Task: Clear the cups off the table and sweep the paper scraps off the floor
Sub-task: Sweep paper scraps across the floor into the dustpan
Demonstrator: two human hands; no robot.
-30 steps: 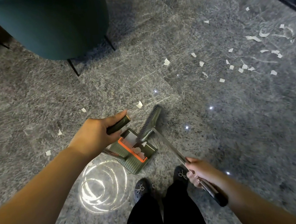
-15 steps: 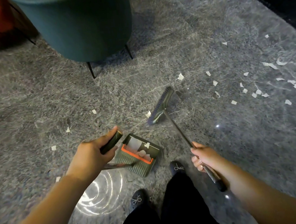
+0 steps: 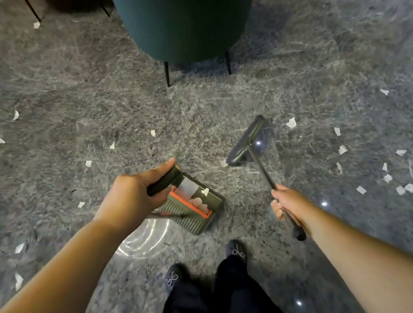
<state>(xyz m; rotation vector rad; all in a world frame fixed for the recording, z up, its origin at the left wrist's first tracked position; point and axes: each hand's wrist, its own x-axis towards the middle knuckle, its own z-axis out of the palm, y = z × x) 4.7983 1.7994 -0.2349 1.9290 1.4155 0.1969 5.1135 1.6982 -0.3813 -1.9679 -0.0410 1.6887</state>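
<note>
Currently left hand (image 3: pixel 131 200) grips the dustpan (image 3: pixel 195 206) handle, pan on the floor with scraps already in it, mouth facing right. One paper scrap (image 3: pixel 223 163) lies between pan and broom head (image 3: pixel 248 140), touching the head's near end. Right hand (image 3: pixel 288 205) is wrapped round the broom shaft, running up-left. More scraps sit right; open floor, armchair (image 3: pixel 186 18) legs well ahead.

Dustpan (image 3: pixel 195 206) lies left of broom (image 3: pixel 248 140), chair (image 3: pixel 186 20) behind both.
</note>
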